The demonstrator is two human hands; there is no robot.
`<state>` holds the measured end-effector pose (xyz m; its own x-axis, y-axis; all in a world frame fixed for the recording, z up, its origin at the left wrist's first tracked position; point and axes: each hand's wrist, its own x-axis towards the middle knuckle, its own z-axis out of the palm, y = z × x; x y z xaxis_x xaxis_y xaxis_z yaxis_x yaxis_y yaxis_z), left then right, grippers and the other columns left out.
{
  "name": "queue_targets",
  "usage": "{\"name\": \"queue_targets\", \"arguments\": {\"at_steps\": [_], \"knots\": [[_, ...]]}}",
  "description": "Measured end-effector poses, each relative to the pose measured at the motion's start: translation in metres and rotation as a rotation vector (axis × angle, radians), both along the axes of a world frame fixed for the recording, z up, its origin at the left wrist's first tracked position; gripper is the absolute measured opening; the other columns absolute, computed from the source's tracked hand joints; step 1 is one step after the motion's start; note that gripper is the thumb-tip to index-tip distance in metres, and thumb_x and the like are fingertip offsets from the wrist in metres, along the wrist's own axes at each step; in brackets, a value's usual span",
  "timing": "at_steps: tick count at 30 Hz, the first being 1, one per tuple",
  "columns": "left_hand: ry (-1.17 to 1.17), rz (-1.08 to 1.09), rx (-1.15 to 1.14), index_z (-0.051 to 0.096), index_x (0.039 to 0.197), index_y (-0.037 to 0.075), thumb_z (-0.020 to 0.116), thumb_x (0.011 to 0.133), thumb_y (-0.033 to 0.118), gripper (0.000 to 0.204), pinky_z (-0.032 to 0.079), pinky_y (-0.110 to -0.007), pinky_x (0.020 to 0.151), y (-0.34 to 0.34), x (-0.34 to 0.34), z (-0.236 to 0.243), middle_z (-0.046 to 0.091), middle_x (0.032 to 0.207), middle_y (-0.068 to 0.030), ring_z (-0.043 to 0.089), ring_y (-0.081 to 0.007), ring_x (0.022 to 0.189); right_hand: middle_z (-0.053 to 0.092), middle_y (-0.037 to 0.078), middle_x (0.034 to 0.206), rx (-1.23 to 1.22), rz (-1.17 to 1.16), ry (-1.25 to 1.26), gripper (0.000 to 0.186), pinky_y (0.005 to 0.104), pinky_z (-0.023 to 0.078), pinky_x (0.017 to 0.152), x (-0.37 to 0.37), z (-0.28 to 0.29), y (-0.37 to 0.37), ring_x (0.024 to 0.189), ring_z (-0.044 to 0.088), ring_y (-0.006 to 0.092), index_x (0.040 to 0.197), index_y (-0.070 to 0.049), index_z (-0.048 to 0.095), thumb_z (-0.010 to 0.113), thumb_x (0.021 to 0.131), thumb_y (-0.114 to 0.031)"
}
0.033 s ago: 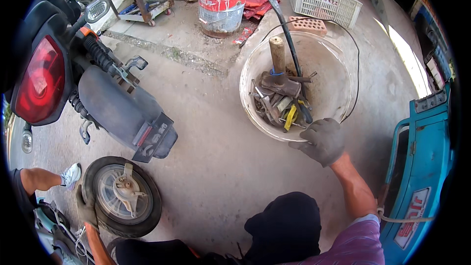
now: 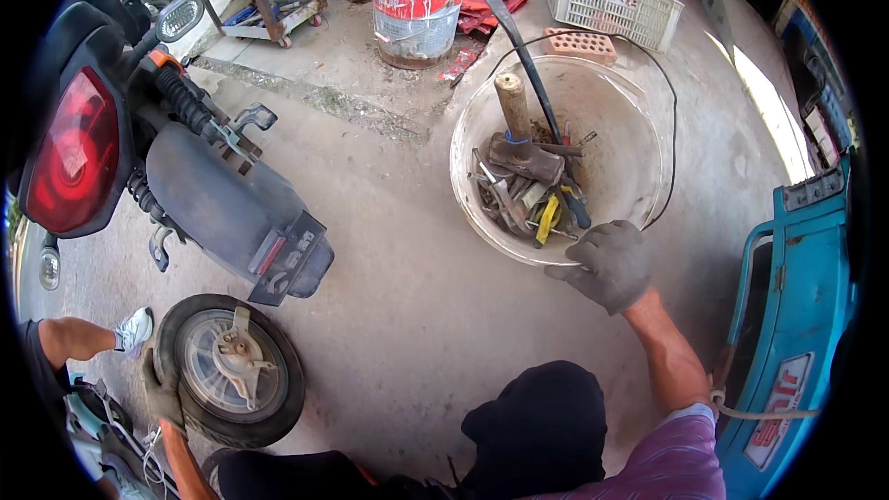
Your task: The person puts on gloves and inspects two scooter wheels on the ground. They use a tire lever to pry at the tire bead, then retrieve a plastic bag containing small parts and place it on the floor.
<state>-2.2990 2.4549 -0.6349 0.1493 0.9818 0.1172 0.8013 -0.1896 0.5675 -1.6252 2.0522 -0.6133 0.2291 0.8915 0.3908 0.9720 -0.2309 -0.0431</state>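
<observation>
Red plastic glows in the tail light [image 2: 72,162] of a bike [image 2: 222,194] at far left. Below it, another person's shoe [image 2: 134,329] is near the tyre. The gloved left hand [image 2: 162,393] lies against the left side of a wheel [image 2: 231,366] on the ground; whether it truly grips I cannot tell, nor whether the wheel is flat or tilted. If it is tilted and that hand slackens, it could tip toward the shoe.

Further right, a drum [image 2: 415,28] stands well back. Then comes the white bucket [image 2: 630,143], with a hammer [image 2: 526,160], a long bar [image 2: 531,68] and a yellow-handled tool [image 2: 548,218] inside. The hammer's handle points up, and the bar juts past the far rim. Gloved too, the right hand [image 2: 607,264] is curled over the near rim. A hard pull there could tip the bucket, since the bar is long and the tools heap to one side; a cable [image 2: 674,130] looping round its right side could snag. Behind are a brick [image 2: 582,47] and a crate [image 2: 611,0]; far right, a blue cabinet [image 2: 806,287].
</observation>
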Motion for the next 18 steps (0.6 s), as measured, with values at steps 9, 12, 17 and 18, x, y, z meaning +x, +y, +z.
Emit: {"name": "queue_targets", "arguments": {"at_steps": [9, 12, 17, 18], "knots": [[0.03, 0.03, -0.012, 0.046, 0.154, 0.004, 0.077, 0.092, 0.033, 0.075, 0.041, -0.039, 0.117, 0.016, -0.001, -0.001, 0.056, 0.148, -0.0246, 0.053, -0.0334, 0.139, 0.063, 0.007, 0.075, 0.101, -0.031, 0.064, 0.022, 0.0435, 0.046, 0.077, -0.008, -0.019, 0.007, 0.077, 0.061, 0.0287, 0.08, -0.008, 0.067, 0.084, 0.077, -0.023], [-0.013, 0.06, -0.049, 0.047, 0.154, 0.004, 0.079, 0.09, 0.034, 0.077, 0.041, -0.038, 0.116, 0.013, -0.009, 0.005, 0.058, 0.146, -0.0234, 0.054, -0.0327, 0.138, 0.062, 0.009, 0.081, 0.068, -0.055, 0.08, 0.02, 0.0439, 0.045, 0.081, 0.0, -0.038, 0.008, 0.083, 0.059, 0.0306, 0.084, -0.006, 0.063, 0.082, 0.079, -0.012], [-0.1, 0.037, -0.059, 0.046, 0.153, 0.001, 0.079, 0.09, 0.03, 0.078, 0.04, -0.037, 0.117, -0.007, -0.023, -0.007, 0.057, 0.147, -0.0224, 0.053, -0.0308, 0.138, 0.064, 0.009, 0.086, -0.043, -0.074, 0.069, 0.017, 0.0435, 0.046, 0.083, 0.017, -0.047, 0.013, 0.087, 0.06, 0.0297, 0.089, -0.005, 0.065, 0.078, 0.082, -0.012], [-0.146, 0.02, -0.068, 0.046, 0.153, 0.001, 0.079, 0.09, 0.029, 0.077, 0.039, -0.037, 0.117, -0.009, -0.023, -0.008, 0.057, 0.147, -0.0222, 0.053, -0.0302, 0.138, 0.064, 0.009, 0.086, -0.05, -0.083, 0.061, 0.016, 0.0434, 0.046, 0.083, 0.018, -0.049, 0.014, 0.087, 0.06, 0.0296, 0.09, -0.005, 0.065, 0.078, 0.083, -0.012]]}}
